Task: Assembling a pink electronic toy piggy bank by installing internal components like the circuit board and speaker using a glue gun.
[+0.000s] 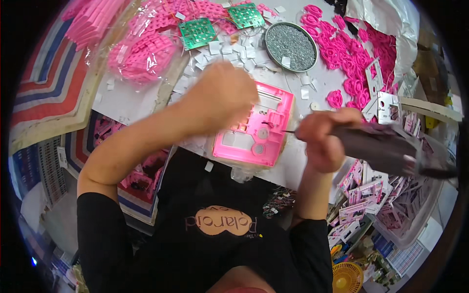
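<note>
A pink plastic housing [254, 132] lies flat on the white table, inner side up. My right hand [322, 139] grips a grey electric screwdriver [386, 146], whose thin bit points left at the housing's right side. My left hand [220, 95] is blurred and hovers over the housing's upper left corner with its fingers curled. Whether it holds anything cannot be made out.
A round metal dish of screws [291, 46] stands behind the housing. Two green circuit boards [198, 31] and small white pads lie at the back left. Pink rubber keypads [347, 53] are heaped at the right, bagged pink parts [141, 53] at the left. A bin of printed cards [386, 205] is at lower right.
</note>
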Demonstrator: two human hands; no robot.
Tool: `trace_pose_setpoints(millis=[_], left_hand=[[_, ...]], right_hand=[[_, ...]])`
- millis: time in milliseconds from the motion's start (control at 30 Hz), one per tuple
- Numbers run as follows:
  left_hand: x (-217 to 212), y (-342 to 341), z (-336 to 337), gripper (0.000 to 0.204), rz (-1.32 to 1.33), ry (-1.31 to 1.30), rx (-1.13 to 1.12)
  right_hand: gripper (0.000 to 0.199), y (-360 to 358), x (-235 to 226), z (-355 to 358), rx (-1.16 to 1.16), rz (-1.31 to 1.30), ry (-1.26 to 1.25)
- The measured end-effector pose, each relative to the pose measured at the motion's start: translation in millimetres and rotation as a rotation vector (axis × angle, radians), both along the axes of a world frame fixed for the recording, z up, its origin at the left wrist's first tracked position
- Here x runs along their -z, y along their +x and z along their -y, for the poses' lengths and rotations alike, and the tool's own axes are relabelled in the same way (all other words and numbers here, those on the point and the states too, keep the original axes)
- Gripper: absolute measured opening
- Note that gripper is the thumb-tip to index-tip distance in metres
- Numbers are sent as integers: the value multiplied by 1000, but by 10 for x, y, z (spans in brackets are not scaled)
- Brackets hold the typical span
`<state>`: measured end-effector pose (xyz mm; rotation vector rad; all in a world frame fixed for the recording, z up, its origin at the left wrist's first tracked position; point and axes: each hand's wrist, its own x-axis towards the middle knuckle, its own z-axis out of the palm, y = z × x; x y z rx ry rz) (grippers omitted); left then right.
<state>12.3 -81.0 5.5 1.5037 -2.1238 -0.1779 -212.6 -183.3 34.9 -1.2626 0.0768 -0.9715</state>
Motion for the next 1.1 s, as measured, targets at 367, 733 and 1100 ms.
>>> trace_pose_setpoints(millis=[367,733,1100], left_hand=[[-413,1337,292,18,494,-50,-517],[-707,2877,-576,29,-1417,-27,-687],[-726,2821,-934,25,-1687,27,-201]], right_hand=[[40,-218,-241,302,123,-38,49],[49,-334,-420,496,506,-129,-9],[67,101,-456,127,1104,-361,-1013]])
